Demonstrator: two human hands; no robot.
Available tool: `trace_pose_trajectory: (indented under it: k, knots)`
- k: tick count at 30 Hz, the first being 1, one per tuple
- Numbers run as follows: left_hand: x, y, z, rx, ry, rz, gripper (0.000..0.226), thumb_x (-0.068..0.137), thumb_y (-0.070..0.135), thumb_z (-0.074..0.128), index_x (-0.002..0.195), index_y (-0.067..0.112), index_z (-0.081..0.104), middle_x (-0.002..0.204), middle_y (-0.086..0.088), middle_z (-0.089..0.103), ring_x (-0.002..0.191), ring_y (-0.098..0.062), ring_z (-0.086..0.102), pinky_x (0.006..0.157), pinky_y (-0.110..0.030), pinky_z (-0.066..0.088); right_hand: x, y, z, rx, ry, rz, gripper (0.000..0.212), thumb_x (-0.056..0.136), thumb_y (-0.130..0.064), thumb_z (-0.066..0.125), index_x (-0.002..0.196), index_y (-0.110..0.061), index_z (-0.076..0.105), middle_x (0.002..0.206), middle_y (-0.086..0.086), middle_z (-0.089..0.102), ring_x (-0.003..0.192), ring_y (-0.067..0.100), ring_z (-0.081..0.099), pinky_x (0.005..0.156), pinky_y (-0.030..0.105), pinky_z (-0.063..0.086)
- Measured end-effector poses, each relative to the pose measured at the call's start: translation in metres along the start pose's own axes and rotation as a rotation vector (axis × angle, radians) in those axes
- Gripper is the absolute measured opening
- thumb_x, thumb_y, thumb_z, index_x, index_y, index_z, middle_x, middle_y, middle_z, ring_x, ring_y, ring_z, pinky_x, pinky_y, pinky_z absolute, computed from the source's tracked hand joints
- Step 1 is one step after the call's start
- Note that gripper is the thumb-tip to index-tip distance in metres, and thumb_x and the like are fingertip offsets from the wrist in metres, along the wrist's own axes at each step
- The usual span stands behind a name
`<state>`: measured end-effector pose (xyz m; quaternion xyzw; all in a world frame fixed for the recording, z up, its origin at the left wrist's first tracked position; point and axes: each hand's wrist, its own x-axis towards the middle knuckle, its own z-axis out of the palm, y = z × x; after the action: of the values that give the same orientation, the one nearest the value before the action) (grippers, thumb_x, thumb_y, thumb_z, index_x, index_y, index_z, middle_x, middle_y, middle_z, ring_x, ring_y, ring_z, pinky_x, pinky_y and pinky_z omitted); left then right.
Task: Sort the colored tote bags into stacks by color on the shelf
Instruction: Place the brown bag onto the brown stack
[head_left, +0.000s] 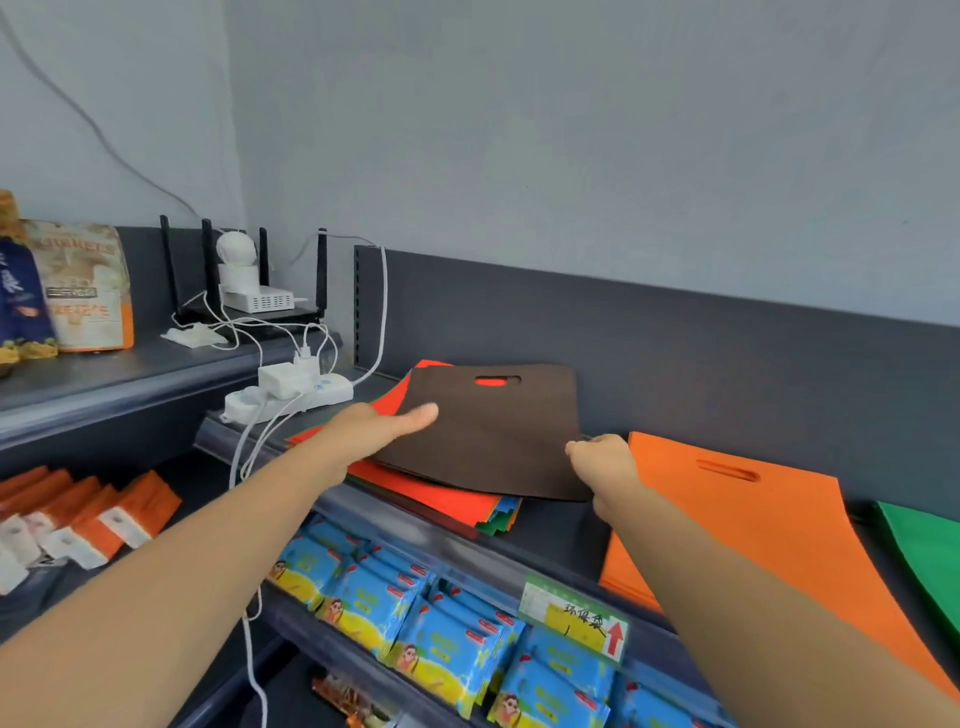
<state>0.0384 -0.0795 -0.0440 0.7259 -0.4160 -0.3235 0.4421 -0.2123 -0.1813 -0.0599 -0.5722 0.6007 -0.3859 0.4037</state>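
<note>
Brown tote bag (498, 436) between left hand (374, 431) and right-hand grip (602, 462)

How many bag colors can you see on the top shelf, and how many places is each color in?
Brown bag: 1
Red bags: 1 pile
Orange bag: 1
Green bag: 1
Total: 4 colors on top. More edges peek from the mixed pile; too hidden to count.

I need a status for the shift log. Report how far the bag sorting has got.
Early stage. Done: an orange bag and a green bag lie apart on the shelf. In hand: the left hand and right hand grip the brown bag atop the mixed pile. Left: that pile shows red, green, blue and orange edges, unsorted.
</note>
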Motion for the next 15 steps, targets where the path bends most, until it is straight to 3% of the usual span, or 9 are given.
trace_pose_trajectory:
  k: [1,2,4,6,9,13,15]
  knots:
    - [0.007,-0.001,-0.002,-0.098,0.01,-0.029,0.118,0.043,0.079,0.075,0.136,0.011,0.049,0.135,0.001,0.053,0.125,-0.02,0.051,0.102,-0.04,0.043,-0.001,-0.001,0.001,0.029,-0.009,0.039,0.016,0.09,-0.007,0.051,0.105,0.0,0.052,0.102,0.011,0.05,0.076,0.023,0.044,0.062,0.028,0.035]
    - [0.012,-0.002,-0.002,-0.191,0.026,-0.057,0.105,0.058,0.07,0.076,0.137,0.007,0.045,0.134,-0.003,0.055,0.116,-0.021,0.056,0.09,-0.039,0.052,-0.002,-0.002,0.001,0.077,-0.032,0.096,0.013,0.091,-0.006,0.05,0.104,-0.002,0.05,0.101,0.012,0.048,0.076,0.024,0.043,0.06,0.028,0.035]
    - [0.008,0.006,0.002,-0.291,0.08,-0.088,0.049,0.091,0.029,0.063,0.127,-0.001,0.046,0.113,-0.014,0.06,0.084,-0.024,0.061,0.051,-0.028,0.056,-0.012,-0.006,-0.001,0.154,-0.078,0.227,0.008,0.094,-0.008,0.047,0.101,-0.005,0.05,0.099,0.013,0.05,0.082,0.028,0.049,0.056,0.029,0.038]
    - [0.004,0.008,0.008,-0.211,0.095,-0.131,0.008,0.098,0.007,0.047,0.102,0.0,0.049,0.085,-0.015,0.056,0.061,-0.024,0.052,0.033,-0.019,0.045,-0.019,-0.008,-0.004,0.131,-0.126,0.302,0.012,0.097,-0.011,0.04,0.09,-0.007,0.049,0.084,0.014,0.057,0.066,0.026,0.056,0.051,0.025,0.033]
    - [-0.003,0.008,0.014,-0.173,0.026,-0.171,0.019,0.099,0.002,0.037,0.082,0.004,0.044,0.075,-0.013,0.054,0.051,-0.024,0.05,0.029,-0.015,0.038,-0.028,-0.009,-0.008,0.073,-0.148,0.257,0.018,0.097,-0.01,0.036,0.084,-0.009,0.049,0.073,0.012,0.059,0.049,0.021,0.053,0.045,0.019,0.029]
    - [-0.011,0.01,0.023,-0.053,0.031,-0.086,0.018,0.093,-0.004,0.031,0.096,-0.001,0.049,0.073,-0.019,0.059,0.032,-0.019,0.052,0.03,-0.016,0.036,-0.029,0.001,-0.009,0.015,-0.058,-0.003,0.02,0.097,-0.008,0.034,0.108,-0.012,0.05,0.098,0.015,0.058,0.057,0.024,0.051,0.031,0.014,0.031]
    - [-0.014,0.01,0.031,0.001,0.055,0.03,0.03,0.088,-0.004,0.031,0.106,0.0,0.054,0.08,-0.019,0.063,0.038,-0.022,0.052,0.033,-0.018,0.035,-0.035,0.009,-0.013,-0.096,0.039,-0.13,0.021,0.099,-0.015,0.035,0.112,-0.012,0.051,0.11,0.012,0.06,0.078,0.029,0.059,0.051,0.027,0.051]
